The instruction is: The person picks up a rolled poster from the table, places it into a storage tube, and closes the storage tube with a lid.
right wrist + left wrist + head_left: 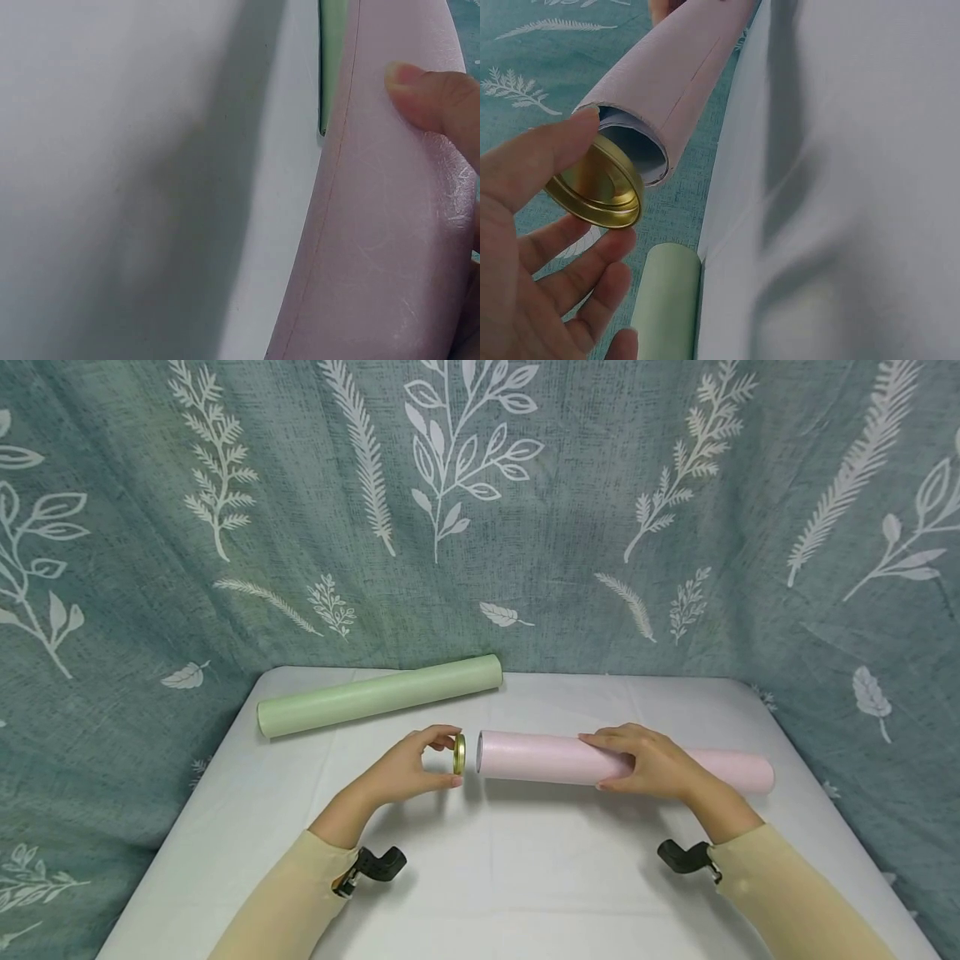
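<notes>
Between thumb and fingers, my left hand (408,767) pinches a gold metal lid (459,754). Its hollow side shows in the left wrist view, where the lid (604,184) is just off the tube's mouth. A long pink tube (536,757) is gripped around its middle by my right hand (648,762). The tube's left end is open and hollow, facing the lid across a small gap. In the right wrist view the thumb (431,97) presses on the pink tube (375,225); most of the other fingers are hidden behind it.
A light green tube (378,695) lies at a slant near the back left of the white-covered table (480,877). Behind the table hangs a teal curtain (555,610) with white leaf prints. Each wrist carries a black camera mount (382,864).
</notes>
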A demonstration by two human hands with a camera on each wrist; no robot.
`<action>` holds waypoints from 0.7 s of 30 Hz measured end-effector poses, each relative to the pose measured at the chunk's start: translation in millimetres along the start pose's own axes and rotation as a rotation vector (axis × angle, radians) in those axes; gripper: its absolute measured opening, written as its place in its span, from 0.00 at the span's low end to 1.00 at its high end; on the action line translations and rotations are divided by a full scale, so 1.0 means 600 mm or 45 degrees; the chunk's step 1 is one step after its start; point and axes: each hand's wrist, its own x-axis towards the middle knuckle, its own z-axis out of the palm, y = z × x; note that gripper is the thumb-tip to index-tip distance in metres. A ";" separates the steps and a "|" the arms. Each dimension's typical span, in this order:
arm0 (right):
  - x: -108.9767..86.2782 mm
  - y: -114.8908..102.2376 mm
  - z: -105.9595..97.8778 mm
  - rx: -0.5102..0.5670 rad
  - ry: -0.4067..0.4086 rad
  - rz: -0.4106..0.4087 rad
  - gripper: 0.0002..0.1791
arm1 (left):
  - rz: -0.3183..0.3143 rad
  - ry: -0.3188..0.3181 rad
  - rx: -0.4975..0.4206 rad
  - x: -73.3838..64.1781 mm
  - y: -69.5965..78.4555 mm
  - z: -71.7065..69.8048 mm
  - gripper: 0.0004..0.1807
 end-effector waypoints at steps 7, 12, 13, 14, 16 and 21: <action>-0.002 -0.002 0.005 -0.003 0.004 -0.014 0.39 | 0.024 -0.018 -0.018 0.009 0.000 0.012 0.40; -0.001 -0.001 0.006 -0.004 0.001 -0.021 0.39 | 0.032 -0.038 -0.026 0.014 0.001 0.017 0.41; -0.001 -0.001 0.006 -0.007 0.001 -0.022 0.39 | 0.030 -0.041 -0.027 0.015 0.002 0.018 0.41; -0.001 -0.001 0.006 -0.011 0.002 -0.020 0.39 | 0.029 -0.042 -0.027 0.015 0.003 0.018 0.41; -0.002 -0.002 0.006 -0.019 0.003 -0.019 0.39 | 0.026 -0.041 -0.027 0.016 0.005 0.019 0.41; 0.000 -0.005 0.005 -0.012 0.006 -0.023 0.39 | 0.038 -0.046 -0.031 0.018 0.009 0.021 0.41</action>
